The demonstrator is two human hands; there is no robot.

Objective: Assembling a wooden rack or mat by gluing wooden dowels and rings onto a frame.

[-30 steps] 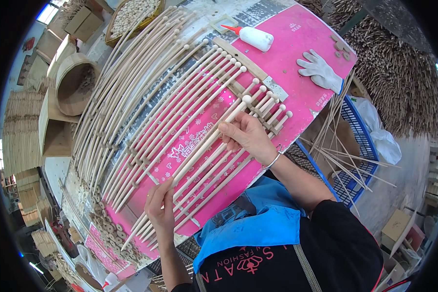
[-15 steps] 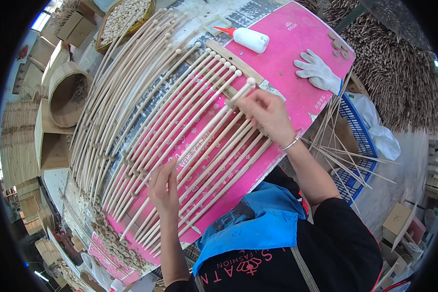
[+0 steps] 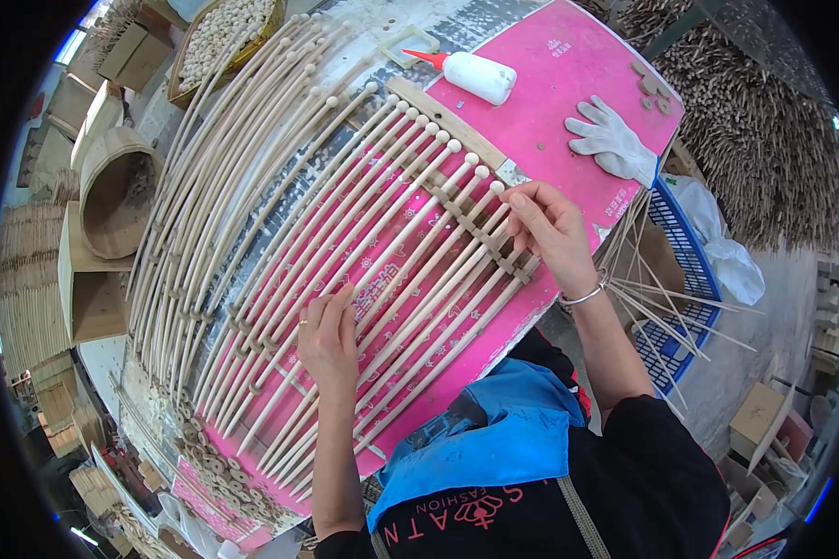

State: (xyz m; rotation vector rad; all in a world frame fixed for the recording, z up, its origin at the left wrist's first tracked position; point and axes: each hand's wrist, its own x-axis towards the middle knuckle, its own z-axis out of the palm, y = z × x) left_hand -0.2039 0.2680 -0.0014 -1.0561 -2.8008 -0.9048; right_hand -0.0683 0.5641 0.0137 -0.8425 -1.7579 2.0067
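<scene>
Pale wooden sticks, several tipped with round balls, lie in a slanting row on a pink board. Under their upper ends runs a notched wooden bar; a flat wooden strip lies beyond the balls. With bent fingers, my left hand pinches a stick about midway along the row; the exact contact is partly hidden. My right hand is closed at the upper end of the row, fingertips against a wooden ball on a stick end. Plain-ended sticks lie below that hand.
A white glue bottle with red nozzle and a white glove lie on the board. Ball-tipped sticks are heaped left, near a basket of balls. A blue crate stands right; wooden rings cluster lower left.
The raised ball-tipped stick has come down into the row. My right hand has shifted right and down to a neighbouring ball end; my left hand has moved slightly right and up.
</scene>
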